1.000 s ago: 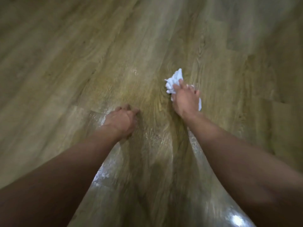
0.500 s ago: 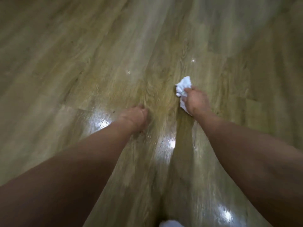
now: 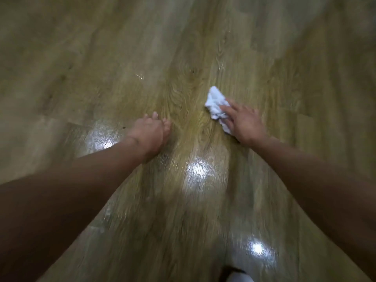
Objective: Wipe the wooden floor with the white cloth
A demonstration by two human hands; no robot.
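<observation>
Crumpled white cloth (image 3: 216,107) lies on the glossy wooden plank floor (image 3: 101,58) right of the frame's centre, bunched into an uneven wad with creased folds. The right hand (image 3: 245,123) presses flat on its lower right part, fingers (image 3: 227,108) spread over the fabric, pinning it down, not clenching it. The left hand (image 3: 151,132) rests on the bare boards left of centre, well apart from the cloth, fingers curled loosely and grasping nothing. Nothing lies between the two hands but open floor. The boards show olive-brown grain with knots and long seams. Bright reflections (image 3: 198,169) sit below centre, at centre left, and lower right. A blurred white shape (image 3: 240,277) touches the bottom edge; I cannot tell what it is.
</observation>
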